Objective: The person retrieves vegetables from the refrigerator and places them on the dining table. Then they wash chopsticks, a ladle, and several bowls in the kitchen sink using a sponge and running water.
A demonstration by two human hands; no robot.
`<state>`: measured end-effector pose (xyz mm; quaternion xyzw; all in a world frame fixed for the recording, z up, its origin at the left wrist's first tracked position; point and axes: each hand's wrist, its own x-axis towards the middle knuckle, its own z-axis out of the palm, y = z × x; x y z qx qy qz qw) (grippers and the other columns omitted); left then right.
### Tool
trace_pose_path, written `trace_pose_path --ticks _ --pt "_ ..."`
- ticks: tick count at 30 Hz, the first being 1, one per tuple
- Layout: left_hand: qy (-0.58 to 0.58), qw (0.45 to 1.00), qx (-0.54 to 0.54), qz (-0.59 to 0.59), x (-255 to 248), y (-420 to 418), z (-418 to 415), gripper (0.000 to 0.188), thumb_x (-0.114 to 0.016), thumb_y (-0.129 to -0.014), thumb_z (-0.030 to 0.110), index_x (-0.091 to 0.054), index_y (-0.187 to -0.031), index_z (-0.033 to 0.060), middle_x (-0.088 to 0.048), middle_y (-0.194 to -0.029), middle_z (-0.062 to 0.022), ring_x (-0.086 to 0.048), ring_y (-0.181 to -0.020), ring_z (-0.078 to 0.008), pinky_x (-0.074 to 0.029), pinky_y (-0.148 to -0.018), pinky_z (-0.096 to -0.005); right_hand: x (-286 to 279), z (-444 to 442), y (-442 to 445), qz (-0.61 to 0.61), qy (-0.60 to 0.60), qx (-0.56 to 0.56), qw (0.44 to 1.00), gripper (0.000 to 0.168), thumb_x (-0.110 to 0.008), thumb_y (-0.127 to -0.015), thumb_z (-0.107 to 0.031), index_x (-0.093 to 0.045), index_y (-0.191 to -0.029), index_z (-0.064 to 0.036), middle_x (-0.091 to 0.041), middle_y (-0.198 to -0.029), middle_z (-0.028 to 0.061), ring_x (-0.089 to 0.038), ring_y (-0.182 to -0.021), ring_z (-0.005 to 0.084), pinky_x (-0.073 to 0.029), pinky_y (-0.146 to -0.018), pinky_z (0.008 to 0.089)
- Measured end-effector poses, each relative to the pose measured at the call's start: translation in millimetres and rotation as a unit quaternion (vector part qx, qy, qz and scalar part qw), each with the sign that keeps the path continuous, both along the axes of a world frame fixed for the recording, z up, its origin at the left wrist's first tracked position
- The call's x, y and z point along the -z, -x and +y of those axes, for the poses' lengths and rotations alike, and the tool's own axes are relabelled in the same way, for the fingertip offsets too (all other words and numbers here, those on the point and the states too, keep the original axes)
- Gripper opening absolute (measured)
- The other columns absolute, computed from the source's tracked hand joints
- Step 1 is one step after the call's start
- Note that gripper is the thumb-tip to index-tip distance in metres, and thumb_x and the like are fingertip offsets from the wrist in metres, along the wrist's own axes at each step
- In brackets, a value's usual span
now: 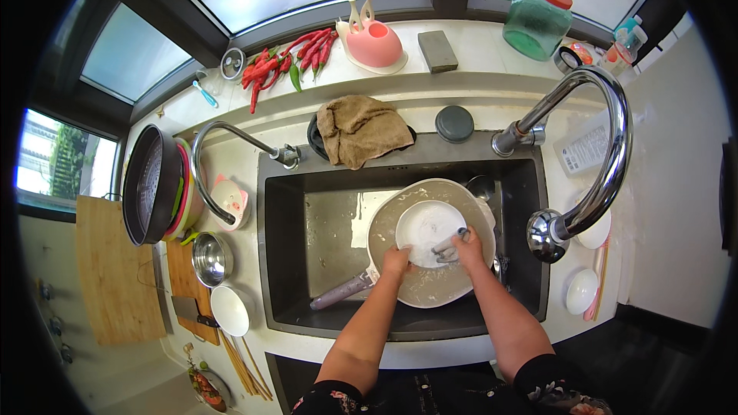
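Observation:
A white bowl [424,222] with suds on its inner face is held over a wide beige pan [383,230] in the sink. My left hand [396,260] grips the bowl's near left rim, its fingertips partly hidden. Inside the bowl's right side, my right hand [470,248] presses a grey cloth [445,249] against the surface. Foam streaks the pan, whose purplish-grey handle [343,291] points to the lower left. A dark ladle [481,187] lies beyond the pan's right edge.
A large chrome faucet [620,144] arches over the dark sink's [282,305] right side; a thinner tap [202,167] curves at left. A brown towel [360,129] lies behind. Left are stacked basins [151,184], a steel bowl [211,259] and a cleaver [187,308]. A white bowl [582,292] sits right.

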<state>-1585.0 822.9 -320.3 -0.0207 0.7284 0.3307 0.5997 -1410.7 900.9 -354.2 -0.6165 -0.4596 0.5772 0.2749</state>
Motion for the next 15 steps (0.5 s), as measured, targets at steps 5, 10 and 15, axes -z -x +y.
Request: trace_pose_path --ticks 5,10,15 --pt "0.005 0.993 -0.079 -0.087 2.6 -6.3 -9.2 0.030 -0.049 -0.086 0.016 -0.048 -0.106 -0.0065 -0.058 -0.092 -0.0209 -0.063 -0.068 -0.0300 -0.053 -0.049 -0.0368 -7.3 -15.4 16.7 0.208 0.176 0.144 0.951 0.042 -0.057 -0.077 0.003 -0.046 -0.117 -0.005 -0.055 -0.105 0.0089 -0.054 -0.094 0.0231 -0.044 -0.083 0.0378" --pt "-0.009 0.992 0.093 -0.080 -31.1 -0.2 -5.3 0.029 -0.040 -0.087 0.013 -0.050 -0.098 -0.0126 -0.061 -0.076 -0.0219 -0.063 -0.060 -0.0317 -0.055 -0.049 -0.0364 14.3 -34.7 19.5 0.308 0.287 0.261 0.869 0.041 -0.059 -0.078 0.000 -0.047 -0.116 -0.004 -0.056 -0.105 0.0092 -0.056 -0.093 0.0273 -0.047 -0.081 0.0451" --pt "-0.047 0.958 0.258 0.114 -45.7 24.0 -14.8 0.024 -0.044 -0.079 0.012 -0.056 -0.086 -0.0073 -0.060 -0.066 -0.0234 -0.061 -0.054 -0.0306 -0.051 -0.055 -0.0398 -9.3 17.4 19.4 -0.106 0.002 -0.164 0.981 0.031 -0.062 -0.077 -0.008 -0.054 -0.106 -0.002 -0.062 -0.094 0.0114 -0.059 -0.085 0.0273 -0.048 -0.075 0.0358"
